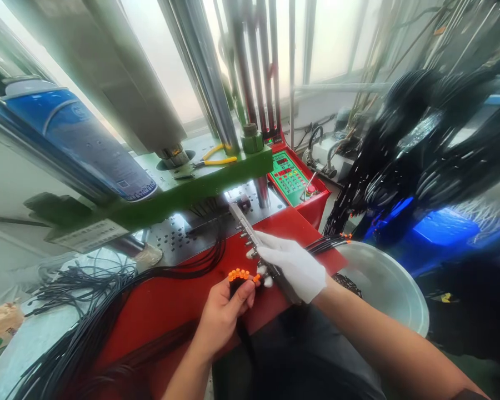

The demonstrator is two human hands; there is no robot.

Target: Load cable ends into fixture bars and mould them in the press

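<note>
My bare left hand [229, 311] is closed around a bundle of black cables whose orange tips [239, 274] stick up in a row above the fingers. Wearing a white glove, my right hand [289, 264] grips a long metal bar [246, 226] with small pegs along its left side. The two hands are close together over the red table [170, 311], the orange tips almost at the bar's lower part. More black cables [329, 242] with orange ends lie just beyond the gloved hand. Its fingertips curl under the bar and show only in part.
A green press [191, 189] stands ahead, with a blue spray can [79, 139] and yellow-handled pliers [216, 156] on it. Right of it is a red control box [316, 205]. A pale round tub [416, 300] sits at right. Loose black cables [79, 333] spread at left.
</note>
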